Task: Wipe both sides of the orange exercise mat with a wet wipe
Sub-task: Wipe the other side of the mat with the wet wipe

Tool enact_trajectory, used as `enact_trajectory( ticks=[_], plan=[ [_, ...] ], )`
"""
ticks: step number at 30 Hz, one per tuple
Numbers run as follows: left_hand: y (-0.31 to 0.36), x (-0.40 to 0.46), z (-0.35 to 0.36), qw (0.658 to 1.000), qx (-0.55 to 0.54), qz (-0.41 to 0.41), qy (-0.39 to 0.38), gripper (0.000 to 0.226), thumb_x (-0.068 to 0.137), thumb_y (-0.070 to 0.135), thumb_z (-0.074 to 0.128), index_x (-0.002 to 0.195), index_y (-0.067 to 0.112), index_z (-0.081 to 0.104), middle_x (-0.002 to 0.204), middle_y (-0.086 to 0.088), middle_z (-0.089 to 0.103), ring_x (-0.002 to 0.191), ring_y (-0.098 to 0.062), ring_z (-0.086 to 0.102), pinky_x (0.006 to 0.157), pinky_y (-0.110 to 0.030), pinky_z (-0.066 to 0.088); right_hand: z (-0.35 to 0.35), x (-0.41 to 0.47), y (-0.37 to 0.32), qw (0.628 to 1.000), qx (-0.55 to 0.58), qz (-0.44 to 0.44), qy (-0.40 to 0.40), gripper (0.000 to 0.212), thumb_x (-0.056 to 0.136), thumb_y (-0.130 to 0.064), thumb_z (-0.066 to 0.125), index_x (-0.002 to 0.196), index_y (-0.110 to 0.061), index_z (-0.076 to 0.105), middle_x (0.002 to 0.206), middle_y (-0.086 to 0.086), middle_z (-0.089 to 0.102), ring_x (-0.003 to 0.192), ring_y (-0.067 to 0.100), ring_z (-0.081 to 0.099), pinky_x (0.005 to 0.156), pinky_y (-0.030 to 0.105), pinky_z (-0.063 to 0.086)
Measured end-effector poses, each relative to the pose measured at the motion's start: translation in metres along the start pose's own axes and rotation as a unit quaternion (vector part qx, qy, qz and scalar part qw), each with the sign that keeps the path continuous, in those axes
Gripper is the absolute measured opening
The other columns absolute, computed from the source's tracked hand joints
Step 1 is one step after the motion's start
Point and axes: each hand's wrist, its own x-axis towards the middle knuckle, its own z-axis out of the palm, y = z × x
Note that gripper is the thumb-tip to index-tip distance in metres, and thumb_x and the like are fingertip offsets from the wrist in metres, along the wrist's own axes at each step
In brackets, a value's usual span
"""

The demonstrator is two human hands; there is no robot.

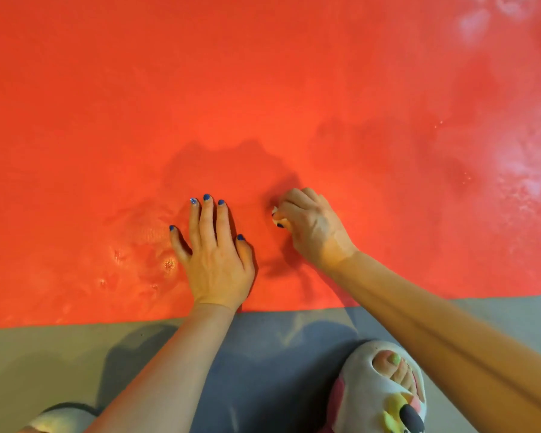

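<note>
Orange mat [263, 89] fills the view from 9 to 3 o'clock; at centre the left hand [214, 254] presses flat, fingers spread, while the right hand [310, 226] clutches a balled wipe [275, 214] against it; whitish smears at 2 o'clock suggest this side is unfinished.

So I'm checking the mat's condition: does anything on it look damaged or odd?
Yes. The mat has small dents and wrinkles left of the left hand, and whitish cloudy smears at far right.
</note>
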Motion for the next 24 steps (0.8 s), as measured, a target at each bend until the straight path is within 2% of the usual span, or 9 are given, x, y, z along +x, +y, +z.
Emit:
enact_trajectory(
  ticks=[3, 7, 10, 14, 17, 18, 20, 24],
  plan=[
    [0.014, 0.033, 0.005, 0.999, -0.032, -0.006, 0.022, 0.062, 0.081, 0.015, 0.054, 0.142, 0.004, 0.049, 0.156, -0.012, 0.041, 0.150, -0.030, 0.030, 0.116, -0.062, 0.020, 0.000, 0.001, 0.005, 1.000, -0.010, -0.023, 0.008, 0.021, 0.076, 0.000, 0.072, 0.080, -0.019, 0.063, 0.091, -0.001, 0.060, 0.078, 0.023, 0.050, 0.066, 0.039, 0.043],
    [0.034, 0.078, 0.013, 1.000, -0.008, -0.013, -0.014, 0.065, 0.090, 0.023, 0.041, 0.154, 0.012, 0.037, 0.167, -0.006, 0.023, 0.155, -0.025, 0.016, 0.120, -0.061, 0.015, -0.001, 0.006, 0.010, 0.998, 0.018, -0.063, 0.002, 0.030, 0.062, 0.013, 0.069, 0.078, -0.012, 0.062, 0.084, 0.006, 0.057, 0.070, 0.028, 0.053, 0.063, 0.040, 0.048],
    [0.036, 0.079, 0.018, 0.999, 0.019, -0.019, -0.026, 0.068, 0.090, 0.027, 0.033, 0.156, 0.013, 0.034, 0.168, -0.005, 0.020, 0.156, -0.024, 0.012, 0.121, -0.060, 0.011, 0.000, 0.021, 0.010, 0.997, 0.044, -0.056, 0.007, 0.027, 0.066, 0.014, 0.066, 0.076, -0.010, 0.061, 0.083, 0.008, 0.055, 0.070, 0.027, 0.052, 0.067, 0.036, 0.046],
    [0.034, 0.077, 0.018, 0.999, 0.029, -0.013, -0.015, 0.067, 0.089, 0.027, 0.035, 0.154, 0.012, 0.039, 0.167, -0.005, 0.024, 0.155, -0.025, 0.016, 0.121, -0.061, 0.014, -0.010, 0.019, 0.025, 0.996, 0.021, -0.081, -0.020, 0.023, 0.071, 0.007, 0.065, 0.079, -0.014, 0.059, 0.086, 0.005, 0.055, 0.072, 0.024, 0.050, 0.067, 0.036, 0.046],
    [0.035, 0.076, 0.019, 1.000, 0.023, -0.013, -0.012, 0.067, 0.088, 0.027, 0.034, 0.154, 0.011, 0.041, 0.166, -0.006, 0.026, 0.155, -0.026, 0.018, 0.120, -0.062, 0.014, -0.036, -0.008, 0.063, 1.000, 0.016, -0.020, 0.013, 0.008, 0.090, -0.014, 0.052, 0.090, -0.020, 0.058, 0.097, 0.001, 0.058, 0.080, 0.027, 0.055, 0.070, 0.042, 0.047],
    [0.036, 0.078, 0.019, 1.000, 0.024, -0.014, -0.009, 0.068, 0.088, 0.027, 0.034, 0.153, 0.010, 0.042, 0.166, -0.007, 0.027, 0.155, -0.026, 0.018, 0.120, -0.062, 0.015, -0.044, -0.012, 0.070, 0.999, 0.021, -0.002, 0.031, 0.009, 0.092, -0.014, 0.052, 0.092, -0.020, 0.059, 0.100, 0.000, 0.058, 0.082, 0.027, 0.056, 0.071, 0.043, 0.047],
    [0.038, 0.080, 0.018, 1.000, 0.026, -0.013, -0.007, 0.068, 0.087, 0.027, 0.034, 0.152, 0.010, 0.043, 0.165, -0.008, 0.029, 0.155, -0.027, 0.020, 0.119, -0.063, 0.016, -0.046, -0.008, 0.068, 0.998, 0.031, 0.018, 0.051, 0.014, 0.086, -0.002, 0.057, 0.089, -0.015, 0.061, 0.097, 0.002, 0.057, 0.082, 0.028, 0.057, 0.074, 0.038, 0.047],
    [0.040, 0.082, 0.015, 1.000, 0.021, -0.017, -0.007, 0.069, 0.084, 0.028, 0.035, 0.148, 0.010, 0.048, 0.161, -0.009, 0.037, 0.153, -0.029, 0.025, 0.117, -0.063, 0.018, -0.020, 0.047, 0.029, 0.998, 0.057, -0.010, 0.027, 0.012, 0.077, 0.003, 0.059, 0.079, -0.009, 0.060, 0.085, 0.006, 0.055, 0.075, 0.026, 0.055, 0.070, 0.035, 0.046]
  ],
)
